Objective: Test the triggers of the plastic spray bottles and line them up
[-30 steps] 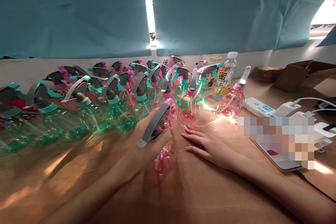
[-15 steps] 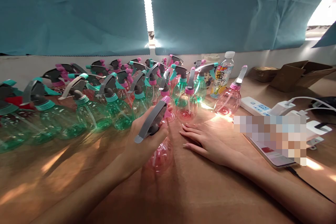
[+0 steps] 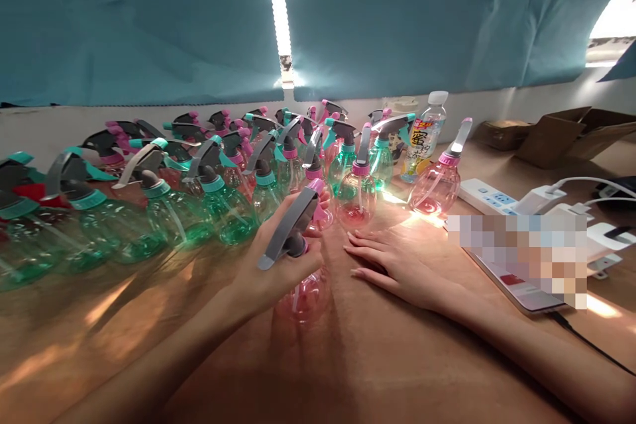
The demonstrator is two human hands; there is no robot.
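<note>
My left hand (image 3: pixel 265 248) is wrapped around the neck of a pink spray bottle (image 3: pixel 304 298) with a grey and pink trigger head. This bottle stands on the brown table (image 3: pixel 397 364), its collar mostly hidden by my fingers. To its right, my right hand (image 3: pixel 392 265) lies flat on the table with fingers stretched out and holds nothing. Just beyond my hands stands another pink spray bottle (image 3: pixel 356 202). A further pink spray bottle (image 3: pixel 434 189) is set apart to the right, and a green spray bottle (image 3: pixel 231 212) is among those at the left.
Rows of green and pink spray bottles fill the back and left. A clear drink bottle (image 3: pixel 424 139) stands behind them. At right are a white power strip (image 3: pixel 481 195) with plugs and cables, a phone (image 3: pixel 527 295) partly pixelated, and an open cardboard box (image 3: pixel 561 139).
The view has shifted very slightly. My left hand still grips the pink spray bottle, and my right hand stays flat on the table.
</note>
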